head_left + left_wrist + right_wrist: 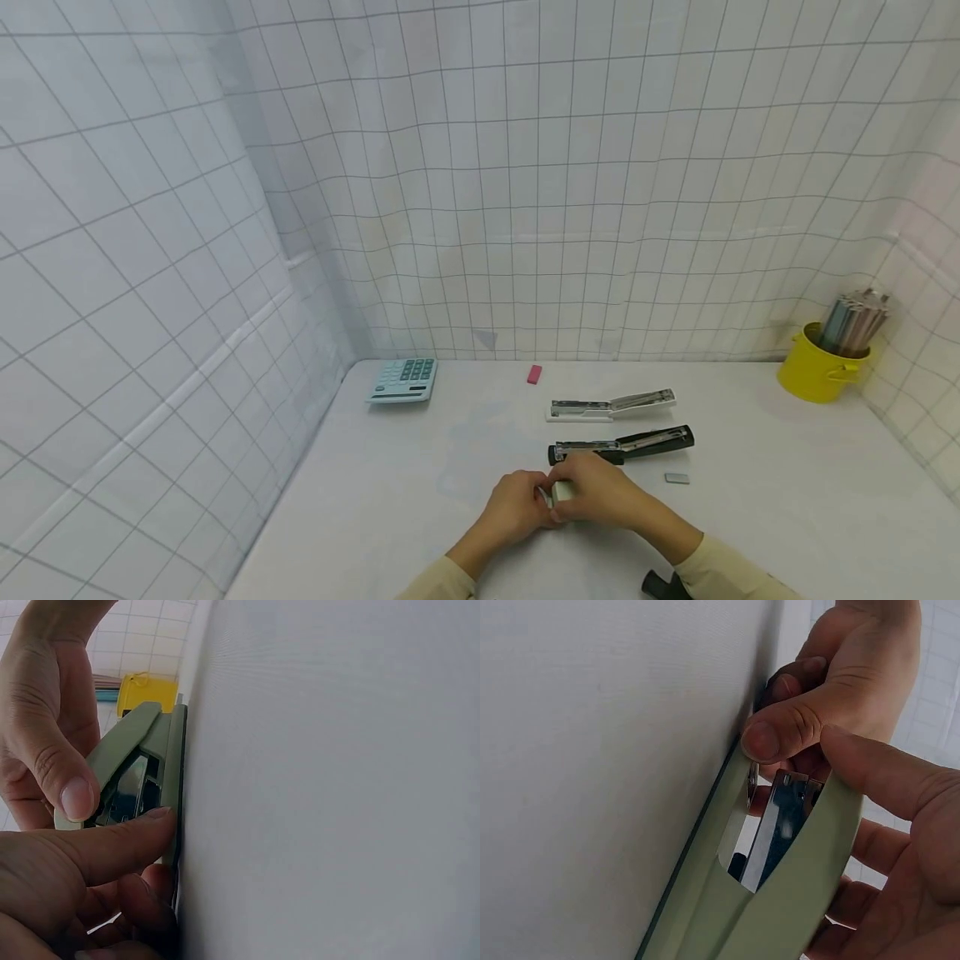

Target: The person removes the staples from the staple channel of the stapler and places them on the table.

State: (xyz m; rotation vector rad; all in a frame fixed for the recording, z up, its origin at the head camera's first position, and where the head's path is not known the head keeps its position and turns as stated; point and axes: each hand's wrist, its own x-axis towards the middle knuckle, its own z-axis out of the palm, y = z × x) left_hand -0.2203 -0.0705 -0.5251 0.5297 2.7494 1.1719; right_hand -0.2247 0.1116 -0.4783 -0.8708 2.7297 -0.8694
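White gridded cloth (525,192) backs a pale table (405,517), and all the action sits low in the middle, where the green stapler (795,900) is caught upright between two hands! Its base (176,750) is on the tabletop or just over it; contact is hard to judge. Left hand (516,504) has a narrow pinch on the front of that base. Right hand (600,492) grips the nose of the upper arm (127,746), thumb on one side, fingers on the other. Between them the metal rail (776,832) shows; whether the arm has parted from it, nobody can tell from these views. Looks like a prying moment, and the setup is tidy: best to pin the base flat, lift the nose straight and build force slowly, since a sudden release could jerk it loose. Fingertips belong clear of that gap, too! Just beyond, the black stapler (660,442) and white stapler (645,402) lie spread, a small grey strip (677,478) near the black one.
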